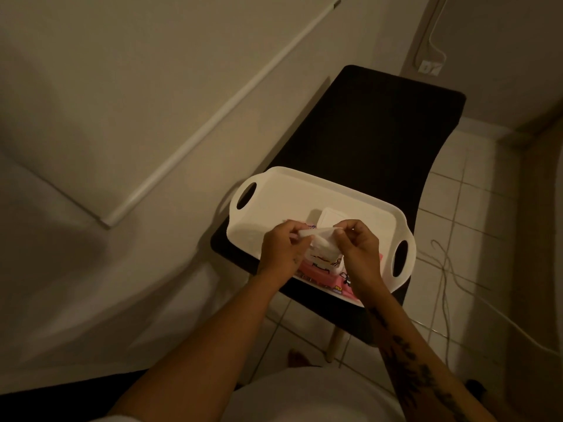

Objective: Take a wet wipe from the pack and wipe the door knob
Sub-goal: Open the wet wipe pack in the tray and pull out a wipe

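Observation:
A pink pack of wet wipes (316,274) lies in a white tray (283,190) with its white flip lid (330,219) standing up. Above the pack, my left hand (281,249) and my right hand (358,243) each pinch an end of a white wet wipe (320,237), which is stretched between them. The wipe's lower part hangs down toward the pack's opening. No door knob is in view.
The tray sits on a black chair (374,126) with a light wooden leg (333,342). A white wall with a cable trunking strip (213,117) runs on the left. A thin cord (446,269) lies on the tiled floor at the right.

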The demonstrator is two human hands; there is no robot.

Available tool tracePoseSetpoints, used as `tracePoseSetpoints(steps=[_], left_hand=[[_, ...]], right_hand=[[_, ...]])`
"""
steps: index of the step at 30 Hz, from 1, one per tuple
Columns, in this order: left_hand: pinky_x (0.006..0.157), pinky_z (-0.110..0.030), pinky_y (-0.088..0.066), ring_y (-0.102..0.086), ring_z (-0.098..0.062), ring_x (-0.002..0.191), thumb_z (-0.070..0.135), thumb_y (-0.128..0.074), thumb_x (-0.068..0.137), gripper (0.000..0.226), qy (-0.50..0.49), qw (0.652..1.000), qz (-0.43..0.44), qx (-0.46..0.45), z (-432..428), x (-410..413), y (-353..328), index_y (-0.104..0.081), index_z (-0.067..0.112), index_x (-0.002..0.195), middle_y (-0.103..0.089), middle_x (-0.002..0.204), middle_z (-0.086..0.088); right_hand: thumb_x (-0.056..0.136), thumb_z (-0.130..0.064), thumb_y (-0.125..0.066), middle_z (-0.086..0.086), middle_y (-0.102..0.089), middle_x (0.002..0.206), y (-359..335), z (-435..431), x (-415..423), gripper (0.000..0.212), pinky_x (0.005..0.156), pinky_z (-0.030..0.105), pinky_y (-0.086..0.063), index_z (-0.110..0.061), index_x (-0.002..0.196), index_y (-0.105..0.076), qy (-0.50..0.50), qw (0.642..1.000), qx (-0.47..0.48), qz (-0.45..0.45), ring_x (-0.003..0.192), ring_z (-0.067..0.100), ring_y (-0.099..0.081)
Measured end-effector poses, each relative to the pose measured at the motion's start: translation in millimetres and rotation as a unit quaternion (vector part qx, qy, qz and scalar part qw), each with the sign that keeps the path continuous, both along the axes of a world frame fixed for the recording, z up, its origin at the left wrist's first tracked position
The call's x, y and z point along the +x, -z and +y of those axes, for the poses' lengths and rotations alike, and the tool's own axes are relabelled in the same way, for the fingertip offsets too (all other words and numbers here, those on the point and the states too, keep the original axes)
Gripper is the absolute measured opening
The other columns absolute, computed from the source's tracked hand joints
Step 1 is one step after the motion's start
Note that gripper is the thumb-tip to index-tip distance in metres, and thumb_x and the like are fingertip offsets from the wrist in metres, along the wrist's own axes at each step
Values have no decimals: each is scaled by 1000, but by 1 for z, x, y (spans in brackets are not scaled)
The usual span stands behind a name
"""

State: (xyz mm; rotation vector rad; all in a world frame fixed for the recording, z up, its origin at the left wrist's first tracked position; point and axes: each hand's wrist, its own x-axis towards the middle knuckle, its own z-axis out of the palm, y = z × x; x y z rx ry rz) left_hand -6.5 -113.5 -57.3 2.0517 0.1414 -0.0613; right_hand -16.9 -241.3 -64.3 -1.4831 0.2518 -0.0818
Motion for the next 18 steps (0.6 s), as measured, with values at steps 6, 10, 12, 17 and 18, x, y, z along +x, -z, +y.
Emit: tracePoseSetpoints(steps=[6, 10, 12, 17, 18], left_hand=[[77, -35, -57, -64, -22, 90, 13, -60, 85, 17, -58, 998, -15, 3, 8, 3, -4, -67, 8, 100, -70, 101, -10], [76, -30, -56, -63, -20, 93, 9, -57, 86, 21, -65, 997, -31, 37, 15, 2, -2, -67, 6, 104, -69, 105, -9], [77, -25, -53, -61, -19, 96, 11, -54, 89, 25, -38, 997, -37, 49, 20, 0, -2, -66, 9, 110, -68, 107, -6], [73, -25, -49, -59, -22, 87, 16, -50, 93, 25, 65, 997, 28, 32, 36, -2, 4, -66, 2, 105, -65, 90, -9], [67, -21, -47, -58, -21, 83, 18, -50, 93, 24, 75, 996, 42, 19, 37, -3, 4, -66, 1, 100, -63, 85, -8]], right_hand=[[89, 5, -46, -1, -58, 83, 3, 5, 3, 27, 63, 14, -53, -16, 74, -53, -10, 1000, -26, 10, 78, 10, -57], [89, 4, -47, -1, -59, 83, 6, 6, 5, 25, 65, 17, -55, -16, 75, -54, -14, 999, -43, 8, 77, 11, -59], [89, 3, -47, -1, -59, 83, 8, 6, 7, 25, 64, 18, -55, -17, 75, -53, -17, 998, -58, 11, 76, 11, -59], [89, 2, -50, 5, -61, 78, 13, 0, 27, 25, 58, 18, -54, -16, 73, -55, -37, 993, -106, 20, 64, 16, -59], [89, 2, -50, 6, -60, 78, 13, -1, 32, 24, 56, 16, -53, -15, 74, -56, -49, 991, -121, 24, 64, 16, -58]])
